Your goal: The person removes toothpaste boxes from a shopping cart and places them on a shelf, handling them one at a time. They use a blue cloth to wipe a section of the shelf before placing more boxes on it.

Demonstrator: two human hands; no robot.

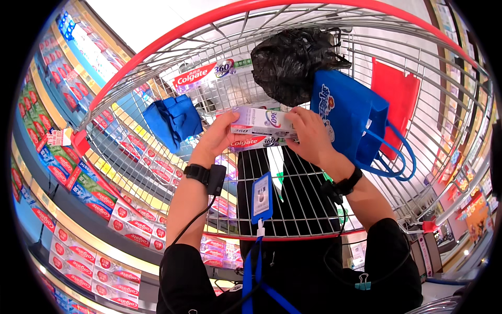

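Note:
A lilac and white Colgate 360 toothpaste carton (259, 119) is held level between my two hands over the shopping cart. My left hand (218, 135) grips its left end, thumb on the top face. At the right end, the fingers of my right hand (311, 135) wrap over the carton. Just below it shows a second Colgate 360 carton (247, 143); whether my hands also touch that one I cannot tell. Farther off in the cart lies another Colgate carton (202, 76), face up.
The wire cart (219, 231) has a red rim. Inside are a crumpled black plastic bag (292, 64), a blue tote bag (345, 114) and a folded blue cloth item (172, 119). Toothpaste shelves (129, 251) line the left. A blue badge (262, 196) hangs over the near edge.

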